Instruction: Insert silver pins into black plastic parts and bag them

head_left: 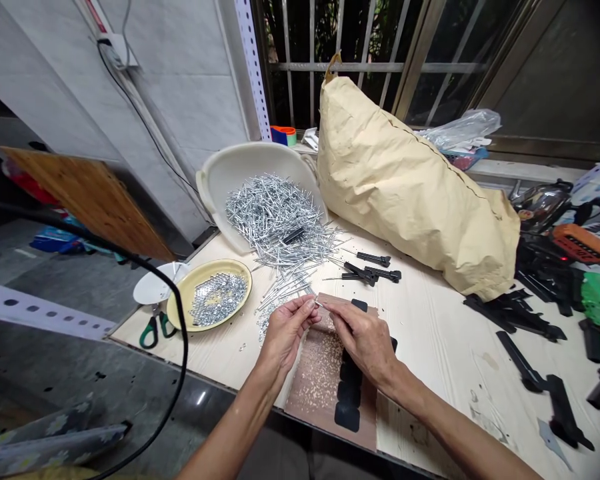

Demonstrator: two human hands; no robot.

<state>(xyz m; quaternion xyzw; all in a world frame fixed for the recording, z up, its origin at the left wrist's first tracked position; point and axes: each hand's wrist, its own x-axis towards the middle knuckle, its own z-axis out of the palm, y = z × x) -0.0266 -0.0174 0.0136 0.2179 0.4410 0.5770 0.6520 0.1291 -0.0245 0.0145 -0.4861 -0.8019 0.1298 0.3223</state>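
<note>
My left hand (286, 329) and my right hand (360, 333) meet over a brown board (316, 380) at the table's front edge. Both pinch a thin metal pin (317, 304) between their fingertips, thumbs and forefingers pressed together. Black flat pieces (349, 397) lie on the board under my right wrist. Just beyond my hands spreads a heap of silver pins (277, 220), spilling from a tipped white basin (240, 170). To the left stands a yellow plate (183, 300) holding small shiny metal bits (218, 297).
A big tan paper sack (410, 183) lies at the back. Black plastic parts (373, 270) and more (535, 320) lie scattered on the right. Green-handled scissors (153, 328) and a white dish (153, 287) sit at the left edge. A black cable (180, 333) hangs in front.
</note>
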